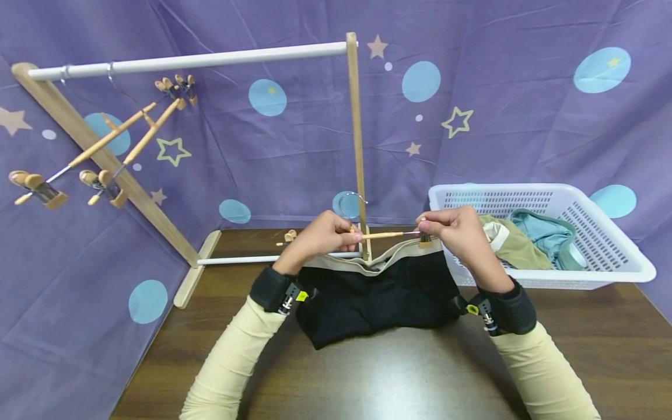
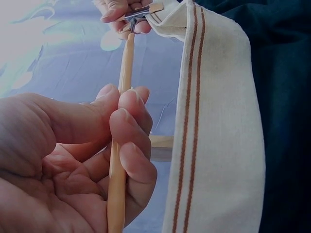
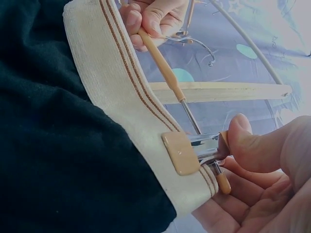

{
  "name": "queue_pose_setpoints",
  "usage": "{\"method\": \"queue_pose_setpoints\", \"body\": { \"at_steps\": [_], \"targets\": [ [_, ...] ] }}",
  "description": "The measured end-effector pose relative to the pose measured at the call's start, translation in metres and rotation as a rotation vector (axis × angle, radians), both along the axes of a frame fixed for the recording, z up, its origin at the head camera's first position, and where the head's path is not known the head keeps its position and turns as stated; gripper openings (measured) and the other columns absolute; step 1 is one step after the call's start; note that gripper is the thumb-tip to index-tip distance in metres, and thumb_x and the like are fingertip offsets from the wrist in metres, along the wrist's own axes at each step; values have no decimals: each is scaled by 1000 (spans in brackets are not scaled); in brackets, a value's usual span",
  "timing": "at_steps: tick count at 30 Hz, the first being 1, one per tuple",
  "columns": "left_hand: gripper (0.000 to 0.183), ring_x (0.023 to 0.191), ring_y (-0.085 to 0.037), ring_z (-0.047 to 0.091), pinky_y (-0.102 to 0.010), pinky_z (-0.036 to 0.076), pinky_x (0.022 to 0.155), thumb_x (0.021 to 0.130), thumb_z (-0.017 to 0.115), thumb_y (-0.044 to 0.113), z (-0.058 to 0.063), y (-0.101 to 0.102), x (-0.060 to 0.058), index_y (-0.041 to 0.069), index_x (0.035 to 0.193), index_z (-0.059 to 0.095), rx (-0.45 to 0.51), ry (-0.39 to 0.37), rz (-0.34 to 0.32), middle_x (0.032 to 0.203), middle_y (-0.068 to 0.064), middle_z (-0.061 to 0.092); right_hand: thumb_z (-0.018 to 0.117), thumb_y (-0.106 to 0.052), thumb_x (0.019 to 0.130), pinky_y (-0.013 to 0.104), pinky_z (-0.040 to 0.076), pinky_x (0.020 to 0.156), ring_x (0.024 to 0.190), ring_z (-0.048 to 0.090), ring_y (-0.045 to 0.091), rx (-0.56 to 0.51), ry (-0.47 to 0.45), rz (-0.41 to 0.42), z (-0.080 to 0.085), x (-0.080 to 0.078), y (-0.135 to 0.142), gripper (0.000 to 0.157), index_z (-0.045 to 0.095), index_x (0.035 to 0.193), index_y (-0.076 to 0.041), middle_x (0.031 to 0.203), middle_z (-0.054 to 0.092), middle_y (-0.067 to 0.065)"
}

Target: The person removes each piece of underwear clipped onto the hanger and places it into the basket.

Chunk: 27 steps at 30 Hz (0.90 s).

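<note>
My left hand [image 1: 322, 238] curls its fingers and thumb round the tan bar of a clip hanger [image 1: 385, 235], just above a black garment [image 1: 378, 297]. My right hand [image 1: 458, 232] pinches the back of the clip [image 3: 181, 153] at the hanger's right end. That clip's tan pad lies against the cream waistband [image 3: 131, 97], near its right corner. Two brown stripes run along the band [image 2: 214, 121] in the left wrist view. The hanger's other clip [image 1: 290, 235] shows beyond my left hand, partly hidden. Its metal hook [image 1: 343, 201] points up.
A wooden rack with a white top rail [image 1: 210, 57] stands at the left and back. Two more clip hangers [image 1: 112, 137] hang from it. At the right, a white basket [image 1: 614, 233] holds an olive cloth [image 1: 517, 245] and a teal one [image 1: 543, 230]. Everything stands on a brown table [image 1: 210, 350].
</note>
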<state>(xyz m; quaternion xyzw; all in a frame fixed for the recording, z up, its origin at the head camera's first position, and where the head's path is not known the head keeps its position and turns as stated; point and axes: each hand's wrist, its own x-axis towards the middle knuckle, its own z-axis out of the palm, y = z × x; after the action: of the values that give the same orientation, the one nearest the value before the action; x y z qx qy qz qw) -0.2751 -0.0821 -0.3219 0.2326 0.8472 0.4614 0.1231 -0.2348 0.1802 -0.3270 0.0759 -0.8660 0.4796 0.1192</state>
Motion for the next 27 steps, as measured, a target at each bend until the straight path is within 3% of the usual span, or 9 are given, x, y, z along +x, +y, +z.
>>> {"method": "queue_pose_setpoints", "body": {
  "at_steps": [10,13,18,20,25,27],
  "targets": [
    [20,56,-3,59,-13,52,53,92,64,2,3,1,2,-13,83,72,-10,-8,-1,87,-22,73,73,-15,86,13,48,70,83,62,-1,-29,-8,-28,0,-1,0,19,79,96,0,90,79,7],
    [20,55,-3,58,-13,51,52,92,64,3,4,2,2,-11,79,72,-16,1,0,83,-20,73,73,-16,86,14,48,71,85,62,0,-37,-8,-27,0,-1,0,19,79,96,0,88,79,2],
    [21,55,-4,58,-10,49,49,91,64,3,6,2,3,-9,75,71,-8,9,-3,75,-15,71,73,-15,87,13,49,68,81,63,-1,-77,-10,-28,2,1,0,19,78,96,1,75,75,-18],
    [21,56,-5,58,-11,50,50,91,64,3,7,2,3,-10,76,72,-3,10,-7,76,-16,71,72,-15,87,12,49,67,79,64,-2,-78,-2,-37,3,3,0,20,78,96,1,76,77,-13],
    [24,59,-7,58,-18,51,54,92,63,3,9,3,4,-15,79,72,-26,51,-31,85,-23,72,72,-17,87,11,50,66,77,64,-4,-47,22,-63,4,5,-1,21,79,96,0,94,78,16],
    [25,59,-7,57,-17,49,53,92,63,3,9,3,4,-15,78,72,-40,74,-40,86,-27,72,73,-17,87,11,50,66,77,64,-5,-39,27,-68,4,5,-1,20,79,96,0,97,77,20]
  ]
}}
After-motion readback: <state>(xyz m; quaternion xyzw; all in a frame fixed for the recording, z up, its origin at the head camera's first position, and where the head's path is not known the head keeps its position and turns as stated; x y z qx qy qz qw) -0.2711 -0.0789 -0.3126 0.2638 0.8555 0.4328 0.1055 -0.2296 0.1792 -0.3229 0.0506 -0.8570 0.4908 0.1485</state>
